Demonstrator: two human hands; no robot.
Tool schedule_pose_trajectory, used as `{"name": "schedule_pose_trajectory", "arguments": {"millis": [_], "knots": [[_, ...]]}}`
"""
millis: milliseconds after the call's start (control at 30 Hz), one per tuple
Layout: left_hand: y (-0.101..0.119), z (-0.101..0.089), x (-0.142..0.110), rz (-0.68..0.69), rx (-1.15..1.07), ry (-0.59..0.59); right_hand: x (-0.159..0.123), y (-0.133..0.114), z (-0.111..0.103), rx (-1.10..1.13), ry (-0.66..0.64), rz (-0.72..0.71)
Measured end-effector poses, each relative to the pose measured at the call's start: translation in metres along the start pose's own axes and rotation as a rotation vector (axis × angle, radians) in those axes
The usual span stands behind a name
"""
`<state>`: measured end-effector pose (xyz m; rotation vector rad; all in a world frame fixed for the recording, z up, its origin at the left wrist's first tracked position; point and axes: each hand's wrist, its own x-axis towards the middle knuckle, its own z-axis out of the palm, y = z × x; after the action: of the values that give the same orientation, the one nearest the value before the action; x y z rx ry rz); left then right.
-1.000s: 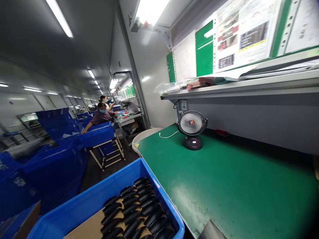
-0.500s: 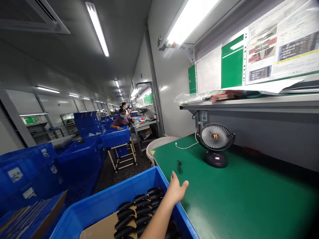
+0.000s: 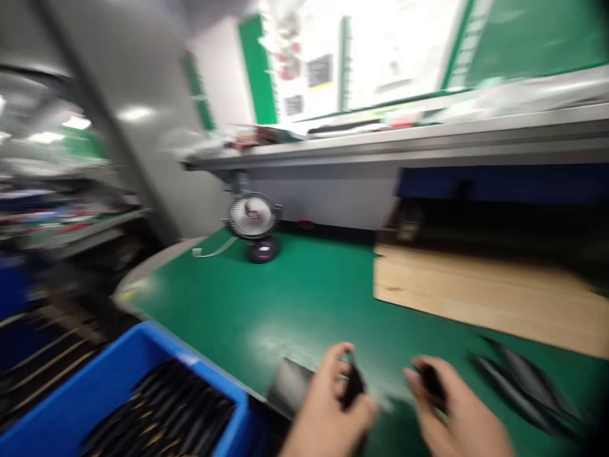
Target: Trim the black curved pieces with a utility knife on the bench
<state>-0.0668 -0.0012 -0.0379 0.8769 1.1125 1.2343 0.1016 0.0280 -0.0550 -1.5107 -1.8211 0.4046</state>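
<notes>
The picture is smeared by motion. My left hand (image 3: 330, 406) is low over the green bench (image 3: 304, 298), fingers curled round a small dark part (image 3: 353, 384). My right hand (image 3: 451, 409) is beside it, fingers closed on another small dark piece (image 3: 432, 381). The two hands sit close together near the bench's front edge. Several long black parts (image 3: 518, 381) lie on the bench just right of my right hand.
A blue bin (image 3: 118, 387) holding rows of black parts stands at the lower left. A small desk fan (image 3: 252, 219) sits at the bench's back. A cardboard sheet (image 3: 480, 295) lies to the right, under a grey shelf (image 3: 394, 143).
The view has swung right and down along the bench. My left hand has come back from its open reach by the bin, and both hands are now closed on dark parts.
</notes>
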Motion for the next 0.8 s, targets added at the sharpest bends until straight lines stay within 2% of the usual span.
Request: {"name": "schedule_pose_trajectory", "arguments": {"millis": [67, 133, 233, 367, 433, 500, 567, 633, 667, 700, 800], "knots": [[-0.001, 0.016, 0.007, -0.124, -0.265, -0.041, -0.01, 0.017, -0.021, -0.155, -0.079, 0.029], [0.002, 0.031, 0.013, -0.259, -0.502, 0.013, -0.014, 0.031, -0.041, -0.241, -0.129, 0.065], [0.009, 0.049, 0.012, -0.393, -0.613, 0.136, -0.022, 0.058, -0.078, -0.411, -0.03, 0.146], [0.016, 0.067, 0.013, -0.31, -0.7, 0.187, -0.039, 0.12, -0.136, -0.654, 0.233, 0.395], [0.017, 0.075, 0.019, -0.272, -0.722, 0.249, -0.046, 0.15, -0.157, -0.666, 0.248, 0.466], [0.019, 0.081, 0.025, -0.247, -0.722, 0.346, -0.051, 0.167, -0.167, -0.636, 0.246, 0.493], [0.021, 0.085, 0.029, -0.216, -0.712, 0.397, -0.056, 0.162, -0.166, -0.581, 0.271, 0.512], [0.022, 0.087, 0.031, -0.181, -0.695, 0.399, -0.06, 0.137, -0.155, -0.445, 0.288, 0.474], [0.023, 0.087, 0.031, -0.162, -0.69, 0.393, -0.063, 0.119, -0.146, -0.332, 0.252, 0.399], [0.023, 0.087, 0.031, -0.142, -0.69, 0.385, -0.065, 0.098, -0.137, -0.199, 0.176, 0.296], [0.023, 0.087, 0.027, -0.073, -0.691, 0.381, -0.069, 0.04, -0.105, 0.139, -0.17, -0.045]]}}
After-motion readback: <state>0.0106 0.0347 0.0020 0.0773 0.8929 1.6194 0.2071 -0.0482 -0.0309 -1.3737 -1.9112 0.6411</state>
